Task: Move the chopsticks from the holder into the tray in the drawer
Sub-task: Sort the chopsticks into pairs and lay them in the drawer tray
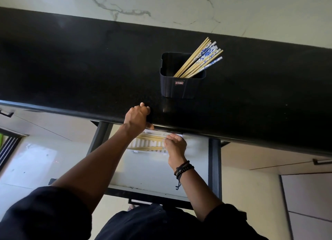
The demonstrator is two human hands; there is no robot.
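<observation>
A black square holder (181, 86) stands on the black counter (80, 69). Several wooden and blue-and-white chopsticks (202, 59) lean in it toward the right. Below the counter the drawer (158, 169) is pulled open. At its back lies a white slotted tray (137, 145) holding several wooden chopsticks (151, 137), partly hidden by the counter's lip. My left hand (137, 116) grips the counter's front edge, thumb underneath. My right hand (175, 144) is down over the tray's right end, at the ends of the chopsticks. Its fingers are tucked under the lip.
Dark metal rails (214, 164) flank the drawer. The drawer's front handle (142, 202) is close to my body. Closed cabinet fronts with handles sit at left (7, 113) and right (321, 161). A marble wall (161, 6) backs the counter.
</observation>
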